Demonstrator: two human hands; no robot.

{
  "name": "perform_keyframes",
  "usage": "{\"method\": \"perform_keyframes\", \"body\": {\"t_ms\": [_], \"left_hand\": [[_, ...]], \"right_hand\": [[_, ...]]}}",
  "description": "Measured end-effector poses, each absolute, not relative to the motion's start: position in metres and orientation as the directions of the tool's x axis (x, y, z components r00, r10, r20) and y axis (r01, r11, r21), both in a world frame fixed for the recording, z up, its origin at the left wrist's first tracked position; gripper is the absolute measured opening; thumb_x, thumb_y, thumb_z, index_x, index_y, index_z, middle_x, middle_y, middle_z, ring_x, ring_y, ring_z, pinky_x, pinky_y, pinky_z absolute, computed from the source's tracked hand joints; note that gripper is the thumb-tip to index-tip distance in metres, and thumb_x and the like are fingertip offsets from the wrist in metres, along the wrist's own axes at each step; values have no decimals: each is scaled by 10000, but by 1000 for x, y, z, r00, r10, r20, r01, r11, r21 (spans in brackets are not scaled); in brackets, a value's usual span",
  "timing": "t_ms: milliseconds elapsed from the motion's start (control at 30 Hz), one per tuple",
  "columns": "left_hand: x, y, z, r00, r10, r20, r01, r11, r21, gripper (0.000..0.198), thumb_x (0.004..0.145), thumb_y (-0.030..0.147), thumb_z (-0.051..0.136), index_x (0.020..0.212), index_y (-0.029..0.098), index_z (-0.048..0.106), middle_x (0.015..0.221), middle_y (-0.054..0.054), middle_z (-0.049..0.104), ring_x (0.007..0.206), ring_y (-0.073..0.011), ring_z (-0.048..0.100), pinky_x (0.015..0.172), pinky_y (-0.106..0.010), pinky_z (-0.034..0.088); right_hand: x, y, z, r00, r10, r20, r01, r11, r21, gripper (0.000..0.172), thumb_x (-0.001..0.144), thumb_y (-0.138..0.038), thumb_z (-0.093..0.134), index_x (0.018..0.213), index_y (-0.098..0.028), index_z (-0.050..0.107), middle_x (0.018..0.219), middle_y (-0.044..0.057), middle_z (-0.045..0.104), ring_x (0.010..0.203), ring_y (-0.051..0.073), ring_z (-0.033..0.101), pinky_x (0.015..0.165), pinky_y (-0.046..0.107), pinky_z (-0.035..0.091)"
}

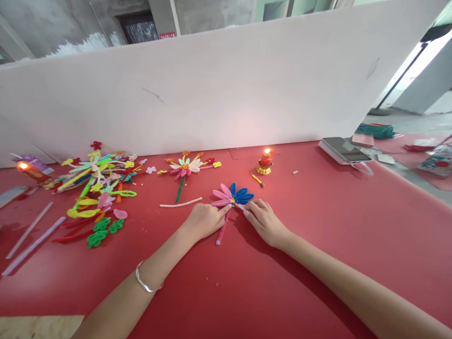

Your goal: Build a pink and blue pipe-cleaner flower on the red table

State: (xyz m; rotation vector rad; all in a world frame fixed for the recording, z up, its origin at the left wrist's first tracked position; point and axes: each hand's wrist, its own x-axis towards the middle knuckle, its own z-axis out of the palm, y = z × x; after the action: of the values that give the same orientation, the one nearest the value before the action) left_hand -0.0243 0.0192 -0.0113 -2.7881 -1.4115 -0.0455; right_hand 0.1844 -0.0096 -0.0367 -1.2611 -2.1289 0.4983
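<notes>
At centre, one flower [233, 192] is looking joined to its stem [221, 231]

One candle [36, 175] is burning at nine o'clock, one finished-looking flower [185, 168] lying at ten. Left hand [203, 222] is holding the centre flower's base, fingers curled; right hand [265, 222] is pinching one pale stick [242, 207]. Another candle [267, 158] is burning near one; remaining steps aren't showing.

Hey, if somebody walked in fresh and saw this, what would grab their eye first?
Probably the pink-and-blue flower near the middle of the red table, with the left hand and right hand at its base. Next might come the lit candle in a gold holder just beyond it, then the multicoloured heap of fuzzy flowers on the table's left side.
</notes>
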Motion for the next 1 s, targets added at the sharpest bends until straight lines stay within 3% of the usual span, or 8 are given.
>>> {"method": "perform_keyframes", "body": {"t_ms": [133,267,467,567,667,800,933,1000], "left_hand": [[-26,22,-14,579,814,46,812,-581,58,430,825,299,454,1247,318,536,712,-72,672,674,-218,627,646,-297,413],[-26,22,-17,596,801,51,802,-597,16,431,835,284,434,1254,304,532,701,-77,667,659,-213,622,636,-296,412],[-41,21,-7,596,784,173,797,-605,-4,442,869,308,367,1292,283,490,684,-68,653,670,-185,607,688,-293,429],[-64,28,12,374,888,267,924,-383,-18,417,883,348,339,1229,259,554,765,-91,660,741,-207,609,697,-304,423],[-103,37,32,38,941,337,997,-12,-79,392,885,353,313,1063,222,637,931,-124,645,825,-268,603,704,-367,434],[-168,48,37,-419,876,238,891,448,-82,403,824,365,400,1049,114,621,1098,-232,562,954,-395,560,701,-482,449],[-214,55,18,-636,766,95,766,641,-47,553,783,435,462,1161,38,534,1260,-326,407,1129,-486,419,743,-549,429],[-224,58,8,-585,806,93,806,590,-39,488,798,374,444,1136,37,543,1232,-326,424,1125,-470,430,754,-528,434]], "right_hand": [[184,-10,-37,-354,883,308,653,469,-595,320,944,-385,237,865,-217,497,896,76,584,952,215,484,816,397,386],[184,-10,-36,-344,890,301,637,456,-621,329,938,-405,243,858,-219,503,869,67,585,935,216,489,825,401,386],[188,-9,-37,-182,956,229,447,287,-847,336,912,-472,290,791,-218,475,870,56,606,871,195,543,777,347,431],[191,-7,-40,-126,973,196,311,226,-923,351,900,-487,313,844,-208,518,935,54,625,924,190,546,835,345,416],[192,-5,-43,-101,977,188,285,209,-935,379,890,-505,323,856,-196,542,922,46,617,872,176,535,832,333,411],[192,-3,-46,-115,973,198,267,222,-938,369,891,-503,325,809,-200,520,877,31,601,830,165,520,802,310,409],[192,-3,-46,-133,971,198,238,225,-945,372,892,-501,327,790,-199,516,827,21,580,787,156,514,773,296,405],[192,-2,-46,-134,972,193,237,220,-946,378,892,-502,327,787,-197,523,792,19,565,775,156,513,769,296,402]]}}
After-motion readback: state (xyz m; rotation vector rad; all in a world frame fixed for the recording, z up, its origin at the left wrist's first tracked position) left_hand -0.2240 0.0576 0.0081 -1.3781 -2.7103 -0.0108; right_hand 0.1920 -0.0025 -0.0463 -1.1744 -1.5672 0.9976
